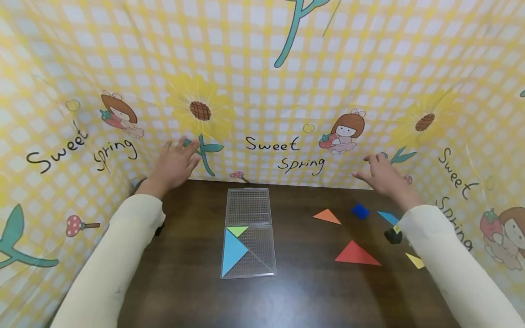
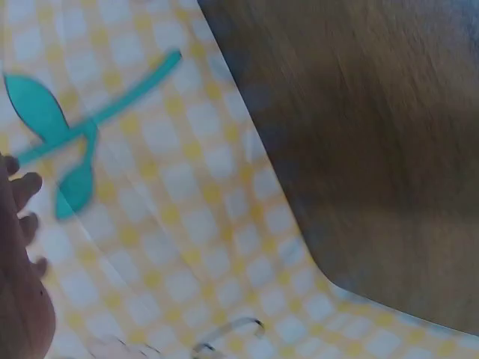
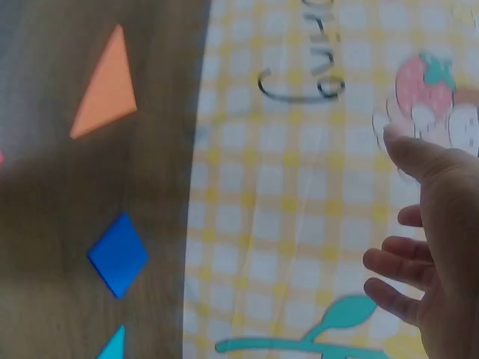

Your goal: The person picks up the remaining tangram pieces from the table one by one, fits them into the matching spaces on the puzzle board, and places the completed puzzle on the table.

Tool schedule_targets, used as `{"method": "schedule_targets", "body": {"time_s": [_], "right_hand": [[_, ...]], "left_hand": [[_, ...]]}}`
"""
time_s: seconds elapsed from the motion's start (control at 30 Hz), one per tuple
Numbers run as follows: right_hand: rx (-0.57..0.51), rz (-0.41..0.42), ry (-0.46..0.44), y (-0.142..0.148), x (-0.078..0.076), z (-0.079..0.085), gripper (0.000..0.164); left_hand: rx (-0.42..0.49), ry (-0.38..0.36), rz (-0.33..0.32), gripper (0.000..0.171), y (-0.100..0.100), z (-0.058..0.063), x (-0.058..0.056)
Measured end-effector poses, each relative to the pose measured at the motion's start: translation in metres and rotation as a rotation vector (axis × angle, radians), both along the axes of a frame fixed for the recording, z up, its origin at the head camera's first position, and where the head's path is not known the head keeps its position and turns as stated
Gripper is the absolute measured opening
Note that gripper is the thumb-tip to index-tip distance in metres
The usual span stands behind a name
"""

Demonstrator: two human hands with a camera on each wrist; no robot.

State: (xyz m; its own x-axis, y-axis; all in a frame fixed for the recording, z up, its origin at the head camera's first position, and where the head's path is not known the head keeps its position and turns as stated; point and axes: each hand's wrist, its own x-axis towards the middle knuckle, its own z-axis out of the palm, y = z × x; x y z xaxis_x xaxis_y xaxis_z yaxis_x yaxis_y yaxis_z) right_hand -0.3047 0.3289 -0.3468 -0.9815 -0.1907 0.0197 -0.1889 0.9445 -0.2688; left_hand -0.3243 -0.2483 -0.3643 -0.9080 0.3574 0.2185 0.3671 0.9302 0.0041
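Note:
Both hands are raised near the cloth at the table's far edge, holding nothing. The left hand [image 1: 177, 163] is up at the left, fingers relaxed. At the right, the right hand [image 1: 383, 175] has thumb and fingers spread apart. A clear plastic case [image 1: 248, 207] lies unfolded mid-table; its near half holds a light blue triangle [image 1: 233, 253] and a small green triangle [image 1: 238, 231]. Nearest the right hand are an orange triangle [image 3: 111, 90], a dark blue piece [image 3: 120, 256] and a light blue piece [image 3: 114, 345]. A red triangle [image 1: 356, 254] lies closer to me.
A yellow piece [image 1: 415, 260] is partly covered by the right sleeve [image 1: 434, 241]. The dark wooden table [image 1: 299, 291] is walled at the back and sides by a yellow checked cloth [image 1: 262, 105]. A black object [image 1: 393, 235] shows at the right wrist.

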Motion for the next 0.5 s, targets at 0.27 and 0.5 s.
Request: {"method": "schedule_targets", "body": {"time_s": [0.27, 0.5], "right_hand": [[-0.096, -0.004, -0.006, -0.014, 0.027, -0.010, 0.086], [-0.205, 0.024, -0.041, -0.019, 0.045, -0.030, 0.075]], "left_hand": [[-0.004, -0.089, -0.164, 0.065, 0.035, -0.018, 0.030], [0.014, -0.142, -0.290, 0.063, 0.067, -0.055, 0.071]]}}
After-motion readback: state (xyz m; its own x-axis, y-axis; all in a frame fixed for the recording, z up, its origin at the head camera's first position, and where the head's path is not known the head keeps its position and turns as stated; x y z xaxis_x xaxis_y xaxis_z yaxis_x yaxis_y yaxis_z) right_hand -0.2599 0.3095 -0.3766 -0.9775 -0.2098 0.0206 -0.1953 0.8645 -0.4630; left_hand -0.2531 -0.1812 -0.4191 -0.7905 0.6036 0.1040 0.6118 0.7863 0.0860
